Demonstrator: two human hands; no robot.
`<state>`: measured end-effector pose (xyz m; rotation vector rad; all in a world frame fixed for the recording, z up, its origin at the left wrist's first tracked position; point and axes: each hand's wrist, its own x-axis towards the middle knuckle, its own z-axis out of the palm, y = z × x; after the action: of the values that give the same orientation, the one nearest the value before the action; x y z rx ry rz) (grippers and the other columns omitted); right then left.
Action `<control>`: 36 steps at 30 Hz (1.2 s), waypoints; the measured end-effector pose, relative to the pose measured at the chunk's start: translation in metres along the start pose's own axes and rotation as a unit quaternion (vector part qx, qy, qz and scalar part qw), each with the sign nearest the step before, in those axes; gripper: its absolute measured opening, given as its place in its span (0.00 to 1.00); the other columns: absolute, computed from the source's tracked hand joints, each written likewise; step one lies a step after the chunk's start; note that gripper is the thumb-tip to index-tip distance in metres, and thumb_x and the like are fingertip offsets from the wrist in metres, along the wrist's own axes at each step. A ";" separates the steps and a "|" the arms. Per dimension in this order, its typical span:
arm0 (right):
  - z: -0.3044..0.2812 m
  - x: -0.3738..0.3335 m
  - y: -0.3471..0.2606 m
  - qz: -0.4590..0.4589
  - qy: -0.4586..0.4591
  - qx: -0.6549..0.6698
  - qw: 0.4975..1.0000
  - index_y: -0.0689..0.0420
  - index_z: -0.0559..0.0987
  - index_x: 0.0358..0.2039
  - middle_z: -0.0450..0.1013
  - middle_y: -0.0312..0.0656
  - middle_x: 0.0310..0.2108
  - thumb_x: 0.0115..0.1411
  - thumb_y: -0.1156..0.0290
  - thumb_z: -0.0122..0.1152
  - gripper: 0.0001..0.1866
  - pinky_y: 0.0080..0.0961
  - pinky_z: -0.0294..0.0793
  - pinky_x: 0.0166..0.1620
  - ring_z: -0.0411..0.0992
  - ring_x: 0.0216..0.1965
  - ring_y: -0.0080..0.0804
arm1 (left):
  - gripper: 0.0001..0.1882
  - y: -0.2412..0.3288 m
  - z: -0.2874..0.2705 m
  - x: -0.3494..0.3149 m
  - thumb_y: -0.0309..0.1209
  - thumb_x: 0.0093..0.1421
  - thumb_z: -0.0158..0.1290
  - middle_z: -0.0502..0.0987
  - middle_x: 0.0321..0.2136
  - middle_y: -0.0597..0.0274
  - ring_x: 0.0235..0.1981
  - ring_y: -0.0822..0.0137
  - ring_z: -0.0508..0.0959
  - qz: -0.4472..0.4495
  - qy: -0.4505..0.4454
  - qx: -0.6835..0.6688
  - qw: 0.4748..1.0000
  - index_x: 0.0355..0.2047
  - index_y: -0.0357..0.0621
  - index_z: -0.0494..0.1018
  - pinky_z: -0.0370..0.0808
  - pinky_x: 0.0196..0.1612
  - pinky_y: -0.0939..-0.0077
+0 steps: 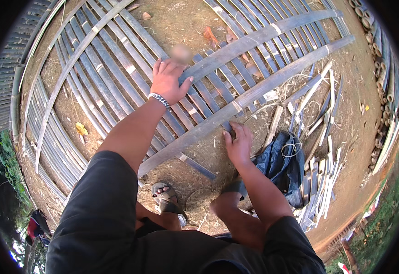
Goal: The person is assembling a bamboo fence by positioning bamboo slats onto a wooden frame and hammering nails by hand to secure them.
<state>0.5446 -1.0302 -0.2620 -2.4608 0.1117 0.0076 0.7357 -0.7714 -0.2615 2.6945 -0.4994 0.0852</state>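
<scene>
A lattice of split bamboo lies on the ground before me, with narrow slats (pixel 196 114) crossing under long wide strips. My left hand (pixel 170 82), a chain bracelet at its wrist, lies over the slats with fingers stretched and thumb apart. It rests beside the left end of the upper wide bamboo strip (pixel 236 52). Below the nearer wide bamboo strip (pixel 199 132), my right hand (pixel 239 142) has its thumb and bent fingers at the protruding end of a short bamboo slat (pixel 227 125). The slat's other end goes under that strip.
A dark blue plastic sheet (pixel 279 160) lies right of my right arm, beside piled split bamboo pieces (pixel 320 187). Stacked bamboo poles (pixel 382 82) line the far right. Another slatted bamboo panel (pixel 55 141) is at left. My sandalled foot (pixel 166 194) is near the lattice.
</scene>
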 end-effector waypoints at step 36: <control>-0.036 -0.035 0.024 0.077 -0.050 -0.022 0.996 0.56 0.79 0.40 0.76 0.47 0.36 0.56 0.69 0.71 0.13 0.45 0.73 0.47 0.75 0.41 0.53 | 0.29 0.004 -0.004 0.002 0.45 0.55 0.61 0.77 0.52 0.54 0.62 0.55 0.69 -0.002 -0.007 0.015 1.000 0.54 0.43 0.78 0.51 0.73 0.46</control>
<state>0.5071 -1.0683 -0.2482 -2.4853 0.2591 0.2014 0.7361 -0.7740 -0.2562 2.7262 -0.5002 0.0741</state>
